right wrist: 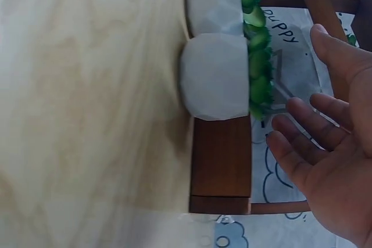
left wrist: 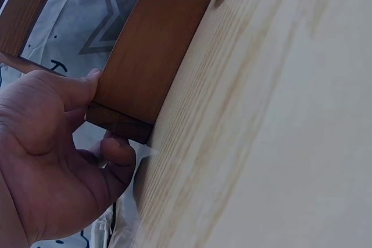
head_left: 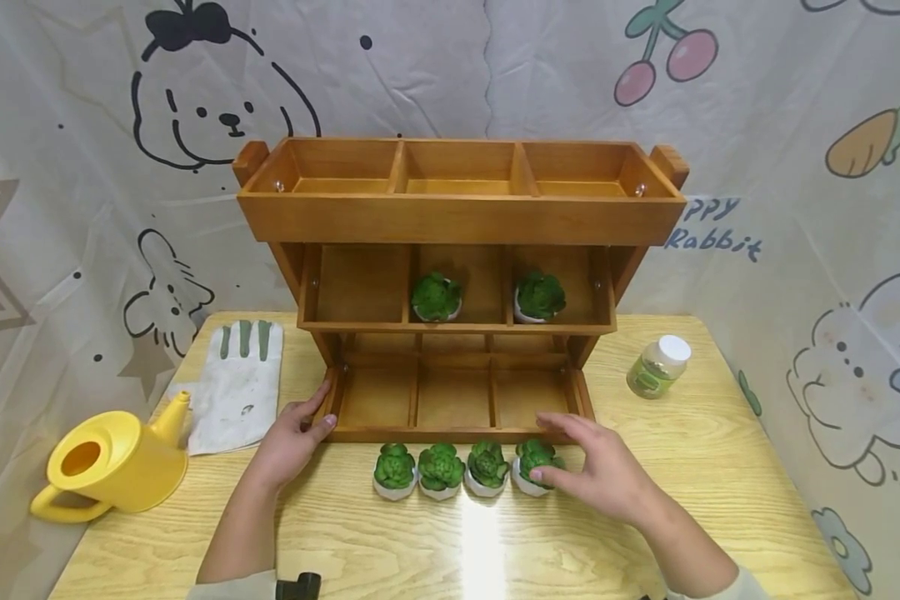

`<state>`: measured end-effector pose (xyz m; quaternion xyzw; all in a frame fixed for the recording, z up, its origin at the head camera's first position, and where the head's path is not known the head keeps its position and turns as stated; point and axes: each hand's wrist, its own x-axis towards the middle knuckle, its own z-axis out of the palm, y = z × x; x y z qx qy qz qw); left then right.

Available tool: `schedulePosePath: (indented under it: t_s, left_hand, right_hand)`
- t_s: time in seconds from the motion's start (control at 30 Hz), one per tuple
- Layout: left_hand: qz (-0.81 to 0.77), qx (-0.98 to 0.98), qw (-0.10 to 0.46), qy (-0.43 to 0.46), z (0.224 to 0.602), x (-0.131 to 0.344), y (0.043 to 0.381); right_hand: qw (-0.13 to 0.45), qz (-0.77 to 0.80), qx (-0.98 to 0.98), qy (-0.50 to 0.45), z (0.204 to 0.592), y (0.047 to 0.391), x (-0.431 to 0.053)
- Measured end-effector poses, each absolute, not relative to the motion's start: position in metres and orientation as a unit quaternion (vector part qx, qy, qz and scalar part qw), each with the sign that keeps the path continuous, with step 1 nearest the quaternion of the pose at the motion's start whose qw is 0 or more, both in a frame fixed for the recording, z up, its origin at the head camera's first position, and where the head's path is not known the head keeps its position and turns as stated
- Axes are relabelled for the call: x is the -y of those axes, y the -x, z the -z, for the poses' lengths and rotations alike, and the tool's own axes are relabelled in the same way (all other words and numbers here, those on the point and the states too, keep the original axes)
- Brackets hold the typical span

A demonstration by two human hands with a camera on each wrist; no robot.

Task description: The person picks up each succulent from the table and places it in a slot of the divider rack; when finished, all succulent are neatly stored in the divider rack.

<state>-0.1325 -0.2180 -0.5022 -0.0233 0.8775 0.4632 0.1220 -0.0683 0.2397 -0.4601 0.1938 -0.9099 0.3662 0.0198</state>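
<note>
Head cam: left hand (head_left: pixel 288 442) pinches the wooden shelf (head_left: pixel 461 221), lower left-ish.
Right hand (head_left: pixel 598 468) loose, fingers apart, beside the front row's rightmost plant (head_left: pixel 536 455).

Light wood-grained surface (head_left: pixel 720 517) with a brown three-tier wooden shelf (head_left: pixel 461 221) standing toward its rear. Directly before the shelf, four green plants in white pots (head_left: pixel 441 471) form a row on the surface. At left, a yellow watering can (head_left: pixel 131 471) stands near the edge; behind it a pale glove (head_left: pixel 232 400) with green finger stripes lies flat. At right, a white-lidded jar (head_left: pixel 657 367) stands upright. The shelf's middle tier bears two further potted plants (head_left: pixel 436 297), in its centre and right compartments.
</note>
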Motion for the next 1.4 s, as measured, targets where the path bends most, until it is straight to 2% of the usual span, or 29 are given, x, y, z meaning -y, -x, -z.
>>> schedulePosePath:
  t_s: [0.17,0.6,1.4]
  left_hand:
    - [-0.467,-0.876,0.120,0.022,0.503,0.219,0.132]
    - [-0.468,-0.875,0.120,0.021,0.506,0.220,0.132]
    - [-0.471,-0.874,0.120,0.024,0.504,0.218,0.133]
  right_hand:
    - [0.005,-0.367,0.911,-0.189,0.468,0.067,-0.240]
    - [-0.097,-0.348,0.920,-0.154,0.482,0.068,-0.237]
    - [-0.089,-0.329,0.922,-0.182,0.487,0.069,-0.240]
